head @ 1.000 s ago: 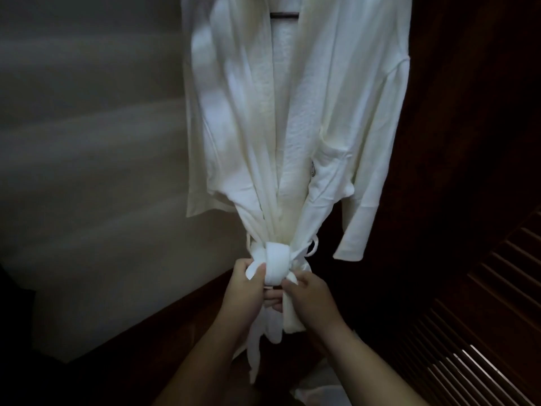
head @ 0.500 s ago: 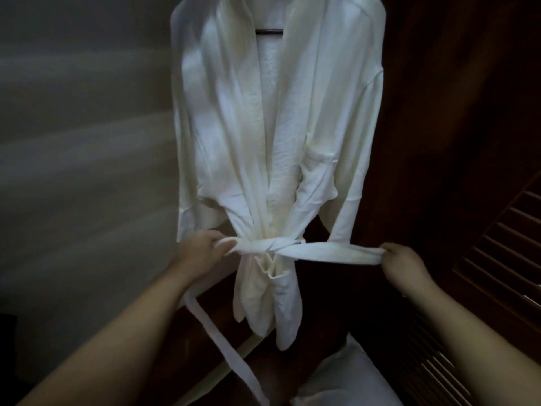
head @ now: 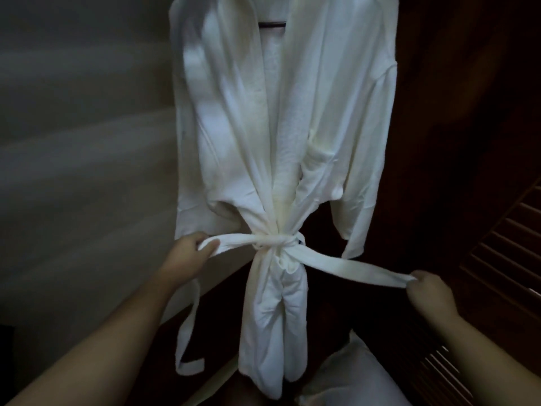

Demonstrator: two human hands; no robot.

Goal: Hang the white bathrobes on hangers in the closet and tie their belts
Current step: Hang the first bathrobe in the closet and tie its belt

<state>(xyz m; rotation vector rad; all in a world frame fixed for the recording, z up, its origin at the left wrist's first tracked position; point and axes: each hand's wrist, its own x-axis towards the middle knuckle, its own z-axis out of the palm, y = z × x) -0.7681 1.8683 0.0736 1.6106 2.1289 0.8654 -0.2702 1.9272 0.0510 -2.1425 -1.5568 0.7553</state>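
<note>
Here, the belt-tying step is in hand. A white bathrobe (head: 281,136) hangs from a dark hanger (head: 272,24) inside the closet, between the pale wall (head: 82,118) and the dark wood interior with its louvred door (head: 503,244). The belt (head: 345,266) is crossed once at the waist, gathering the front panels into a first knot (head: 276,241). The left hand (head: 190,253) has its fingers curled round the belt's left run just beside the robe, the free tail dropping below it; the right hand (head: 429,291) pinches the right end, drawn out well apart from the knot. Both runs look taut, so the crossing is judged to be under tightening. The next move probably calls for bringing both ends back to the middle and forming a second crossing or bow without letting the first slacken.

As container, the closet holds this one robe in view. A pale, soft item (head: 348,373), possibly a pillow or a second folded robe, lies at its bottom; dim light leaves this unsettled.
</note>
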